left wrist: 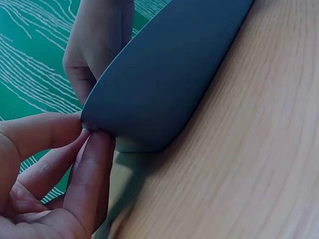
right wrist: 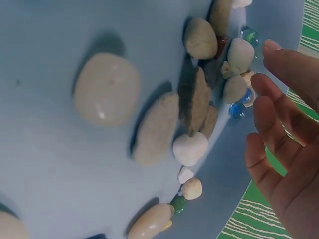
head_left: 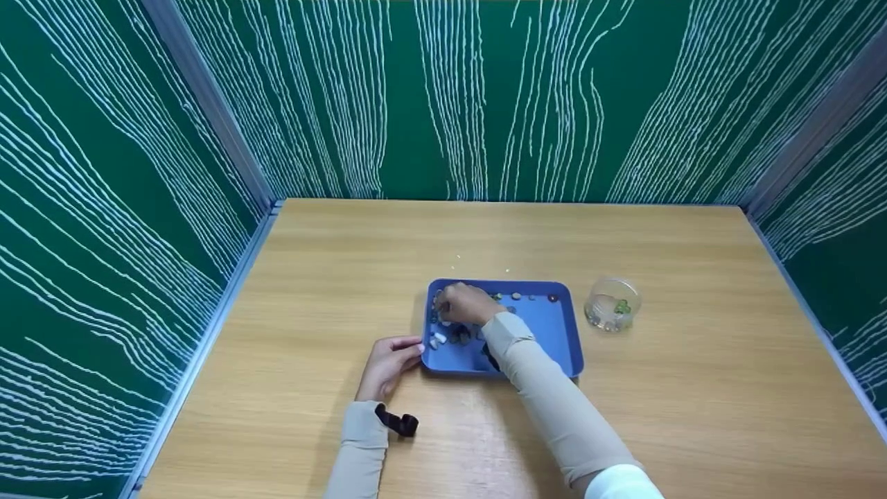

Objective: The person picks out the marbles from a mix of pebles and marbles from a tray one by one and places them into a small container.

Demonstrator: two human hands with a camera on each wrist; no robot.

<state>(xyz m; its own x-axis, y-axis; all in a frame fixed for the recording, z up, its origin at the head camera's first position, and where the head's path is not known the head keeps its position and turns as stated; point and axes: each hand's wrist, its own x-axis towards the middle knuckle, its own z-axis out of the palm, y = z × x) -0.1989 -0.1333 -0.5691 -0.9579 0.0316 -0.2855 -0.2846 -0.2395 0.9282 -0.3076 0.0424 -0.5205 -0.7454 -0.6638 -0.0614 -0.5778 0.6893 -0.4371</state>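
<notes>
A blue tray (head_left: 554, 339) lies on the table with pebbles and glass marbles in it. My left hand (head_left: 389, 364) holds the tray's near left side, its fingertips (left wrist: 97, 144) at the rim and outer wall. Over the tray's far left part is my right hand (head_left: 466, 303). In the right wrist view its fingers are apart and slightly bent, with nothing between them. They hover by a blue marble (right wrist: 238, 110), a greenish marble (right wrist: 250, 36) and a pale grey pebble (right wrist: 241, 55) along the wall. Flat brown stones (right wrist: 198, 99) and a white pebble (right wrist: 190, 149) lie close by.
A clear round container (head_left: 613, 305) with a green piece and some glassy bits stands right of the tray. Tiny white specks (head_left: 457, 257) dot the wooden table (head_left: 332, 277) beyond it. Green walls with white lines (head_left: 450, 104) enclose the table. A black strap (head_left: 398, 421) hangs from the left wrist.
</notes>
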